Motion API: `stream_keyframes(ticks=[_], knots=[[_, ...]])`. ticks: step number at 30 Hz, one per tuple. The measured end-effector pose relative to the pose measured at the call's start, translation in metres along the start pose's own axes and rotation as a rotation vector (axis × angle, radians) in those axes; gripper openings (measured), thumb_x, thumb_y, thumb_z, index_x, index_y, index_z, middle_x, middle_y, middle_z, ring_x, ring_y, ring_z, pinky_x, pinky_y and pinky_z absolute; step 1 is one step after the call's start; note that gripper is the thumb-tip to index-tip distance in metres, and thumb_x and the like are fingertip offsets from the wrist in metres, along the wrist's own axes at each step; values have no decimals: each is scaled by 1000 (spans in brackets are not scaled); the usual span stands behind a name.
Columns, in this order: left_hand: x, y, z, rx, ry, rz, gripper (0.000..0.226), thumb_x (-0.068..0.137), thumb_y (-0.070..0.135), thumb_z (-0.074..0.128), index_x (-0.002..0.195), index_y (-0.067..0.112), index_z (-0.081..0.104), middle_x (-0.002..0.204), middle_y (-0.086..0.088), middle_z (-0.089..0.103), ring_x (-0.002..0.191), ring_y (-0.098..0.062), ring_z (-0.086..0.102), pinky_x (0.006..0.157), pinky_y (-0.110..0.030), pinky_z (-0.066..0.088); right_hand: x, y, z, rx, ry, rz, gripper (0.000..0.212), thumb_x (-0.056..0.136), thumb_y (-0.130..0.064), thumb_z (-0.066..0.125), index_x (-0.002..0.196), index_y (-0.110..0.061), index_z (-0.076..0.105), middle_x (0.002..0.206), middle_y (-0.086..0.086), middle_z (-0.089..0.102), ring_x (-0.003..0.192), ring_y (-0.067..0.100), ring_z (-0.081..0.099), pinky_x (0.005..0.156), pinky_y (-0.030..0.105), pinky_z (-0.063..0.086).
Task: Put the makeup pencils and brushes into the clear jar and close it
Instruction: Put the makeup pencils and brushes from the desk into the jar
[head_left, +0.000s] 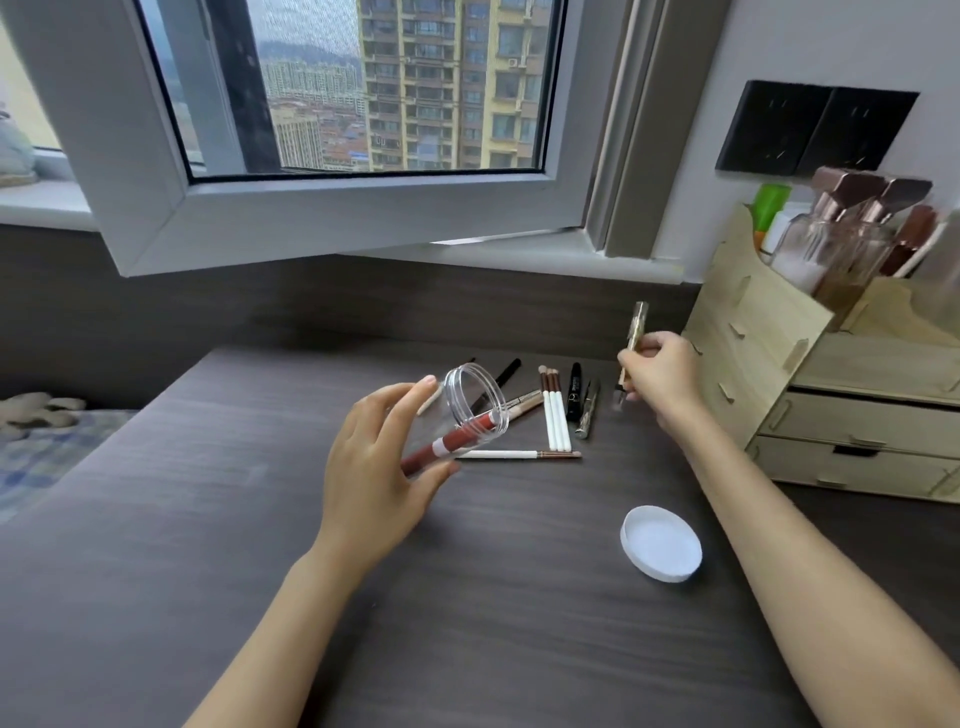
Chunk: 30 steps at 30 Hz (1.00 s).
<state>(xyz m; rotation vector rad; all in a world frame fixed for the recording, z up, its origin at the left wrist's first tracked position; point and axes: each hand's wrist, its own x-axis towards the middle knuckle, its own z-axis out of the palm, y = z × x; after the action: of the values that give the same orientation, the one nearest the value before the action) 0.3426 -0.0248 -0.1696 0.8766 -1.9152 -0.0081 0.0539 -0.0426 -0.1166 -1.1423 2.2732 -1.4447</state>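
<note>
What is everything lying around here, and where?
jar: one, clear, tilted in the left hand, open.
red pencil: one, inside the jar.
gold pencil: one, in the right hand.
brushes: three, white handles, side by side on the desk; a fourth lies crosswise.
black tube: one, beside the brushes.
lid: one, white, on the desk.
organiser: one, wooden, right.
window: one, open.
hands: left, right.
</note>
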Motion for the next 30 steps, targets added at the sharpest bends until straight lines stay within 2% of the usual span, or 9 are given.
stream_keyframes(ticks=[2, 5, 9, 12, 14, 21, 24, 27, 30], knots=[[0, 1, -1, -1, 1, -2, 76, 60, 19, 87, 127, 9, 52, 118, -13, 61, 108, -19, 49, 93, -13, 31, -38, -25, -13, 524, -100, -20, 10, 84, 3, 55, 92, -3, 55, 73, 10, 62, 47, 7, 65, 43, 20, 53], [-1, 4, -2, -19, -2, -4, 73, 64, 26, 81, 128, 11, 50, 119, -12, 61, 109, -19, 49, 96, -8, 28, -99, -52, -26, 757, -255, -153, 18, 85, 7, 58, 81, -10, 53, 75, 9, 65, 59, 10, 69, 53, 23, 57], [-5, 10, -4, -49, -8, 21, 75, 65, 28, 81, 130, 11, 48, 125, 0, 52, 110, -17, 48, 97, -4, 26, -146, -54, -16, 526, -362, -350, 10, 78, 2, 68, 77, -7, 63, 74, -1, 64, 63, -2, 58, 59, 12, 47], [-9, 13, -7, -78, 4, 53, 73, 68, 34, 76, 131, 13, 45, 126, 5, 45, 113, -16, 47, 99, -2, 25, -154, -45, -3, 115, -277, -582, 17, 74, -30, 66, 75, -14, 72, 77, -5, 63, 74, -2, 51, 69, 9, 37], [-9, 13, -8, -90, 11, 69, 70, 70, 36, 72, 131, 13, 45, 126, 4, 45, 113, -17, 47, 100, -3, 25, -154, -43, -2, 26, -230, -633, 25, 74, -39, 60, 79, -19, 74, 81, -2, 60, 83, 5, 49, 76, 15, 38], [-8, 11, -7, -103, 18, 82, 70, 70, 36, 73, 131, 14, 45, 125, 5, 46, 112, -17, 48, 99, -5, 26, -143, -45, -21, 185, -643, -476, 25, 79, -33, 62, 100, -22, 71, 77, -15, 51, 72, -2, 45, 69, 11, 35], [-7, 9, -6, -116, 52, 33, 77, 64, 28, 81, 131, 17, 44, 123, 9, 50, 112, -16, 48, 99, -4, 26, -128, -40, -24, 417, -574, -317, 17, 90, -15, 59, 101, -10, 71, 76, -8, 62, 65, -5, 55, 65, 8, 42], [-4, 6, -7, -161, 116, -52, 79, 62, 25, 82, 131, 18, 43, 121, 4, 50, 112, -16, 50, 98, -6, 29, -100, -15, -7, -82, -315, -420, 20, 91, -15, 55, 98, -11, 73, 85, 2, 70, 81, 10, 63, 71, 26, 47], [-2, 3, -10, -206, 181, -142, 79, 62, 24, 82, 131, 17, 45, 120, 4, 51, 109, -10, 50, 96, -11, 34, -87, 10, 17, -604, -342, -632, 23, 91, -20, 54, 102, -13, 73, 102, 8, 70, 94, 31, 56, 80, 36, 44]])
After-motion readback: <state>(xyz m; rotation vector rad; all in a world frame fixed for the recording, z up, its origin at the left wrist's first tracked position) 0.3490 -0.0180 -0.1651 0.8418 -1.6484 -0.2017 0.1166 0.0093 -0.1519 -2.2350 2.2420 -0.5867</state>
